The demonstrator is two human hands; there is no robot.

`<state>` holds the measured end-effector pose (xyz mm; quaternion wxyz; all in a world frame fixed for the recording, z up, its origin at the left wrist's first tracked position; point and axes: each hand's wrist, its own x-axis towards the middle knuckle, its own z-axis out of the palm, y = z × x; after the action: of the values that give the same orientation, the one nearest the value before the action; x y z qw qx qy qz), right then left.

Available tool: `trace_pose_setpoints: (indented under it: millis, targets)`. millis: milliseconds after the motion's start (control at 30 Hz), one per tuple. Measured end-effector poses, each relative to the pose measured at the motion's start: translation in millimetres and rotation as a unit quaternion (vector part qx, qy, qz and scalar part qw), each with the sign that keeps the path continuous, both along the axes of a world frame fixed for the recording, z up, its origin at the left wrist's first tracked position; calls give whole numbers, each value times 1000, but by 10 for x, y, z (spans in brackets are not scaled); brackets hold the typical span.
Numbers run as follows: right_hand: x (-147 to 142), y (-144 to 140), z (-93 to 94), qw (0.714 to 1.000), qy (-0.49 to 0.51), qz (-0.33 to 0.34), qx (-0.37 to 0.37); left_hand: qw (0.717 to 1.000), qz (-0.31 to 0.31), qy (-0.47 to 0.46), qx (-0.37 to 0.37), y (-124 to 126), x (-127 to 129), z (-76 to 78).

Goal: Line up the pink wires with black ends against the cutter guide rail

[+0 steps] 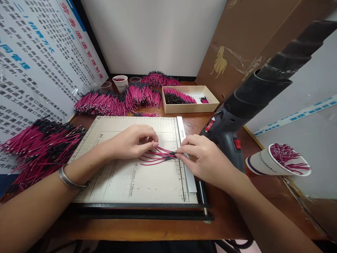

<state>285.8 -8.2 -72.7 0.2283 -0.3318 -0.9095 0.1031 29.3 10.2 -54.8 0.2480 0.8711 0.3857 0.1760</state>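
Note:
Several short red wires point(155, 161) with black ends lie fanned across the cream board of a paper cutter point(147, 186). With thumb and fingers pinched, my right hand point(202, 158) grips the black ends of the wires beside the white ruler strip point(187, 172). My left hand point(135, 142) is over the board at the wires' other side, its thumb and forefinger pressed together on a wire near its loose end. The left fingertips partly hide the wires there. A silver bangle point(70, 177) circles the left wrist.
Piles of red wires point(100, 103) lie behind the cutter and at the left point(50, 147). A shallow box point(189, 109) holds more. A hot air gun point(231, 130) with a long black nozzle stands at the right, beside a tilted paper cup point(259, 163) of wires.

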Motion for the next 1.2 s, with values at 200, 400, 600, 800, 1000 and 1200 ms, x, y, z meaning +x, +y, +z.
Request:
trace_pose_setpoints:
  millis: [200, 400, 600, 800, 1000, 1200]
  targets:
    - [-9, -26, -39, 998, 29, -36, 30, 997, 30, -41, 65, -38, -55, -59]
    - [-23, -45, -49, 996, 56, -49, 47, 986, -24, -34, 158, -128, -20, -87]
    - [-37, -40, -33, 995, 59, -46, 58, 972, -13, -29, 234, -150, 28, -111]
    - [-38, -25, -27, 989, 93, -23, 109, 961, -44, -58, 265, -107, 37, -158]
    - [-77, -37, -29, 987, 106, -7, 124, 948, -55, -102, 295, -112, 92, -166]
    - [-120, -33, -63, 983, 108, 16, 145, 952, -63, -106, 279, -125, 92, -136]
